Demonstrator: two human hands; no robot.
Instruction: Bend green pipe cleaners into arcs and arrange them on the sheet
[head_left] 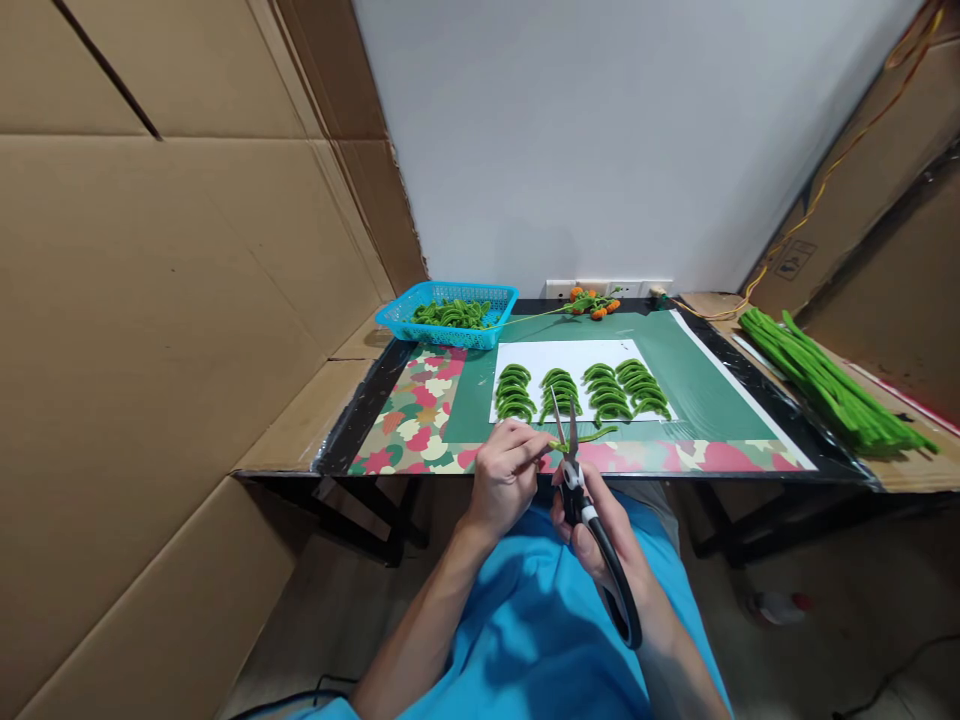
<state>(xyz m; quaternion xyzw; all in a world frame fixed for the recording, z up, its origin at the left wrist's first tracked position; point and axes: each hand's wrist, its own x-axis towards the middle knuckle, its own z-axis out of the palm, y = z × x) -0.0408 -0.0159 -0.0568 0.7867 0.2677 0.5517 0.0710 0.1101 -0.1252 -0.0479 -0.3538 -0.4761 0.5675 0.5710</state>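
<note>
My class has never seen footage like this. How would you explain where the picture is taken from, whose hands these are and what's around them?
There is no machine: a camera on the person's head looks forward and down at their bare hands. The left hand pinches a green strip by the open blades of the scissors in the right hand. On the table lie curved green pieces on white paper, a blue basket holding more green pieces, and orange flowers.

I am watching through one head-worn camera; it is facing forward and down, catching the left hand [504, 478] and right hand [610, 522] at close range, the surface [472, 400] just beyond them, the wall [577, 150] farther back, and cardboard [150, 300] along the view's left side.
</note>
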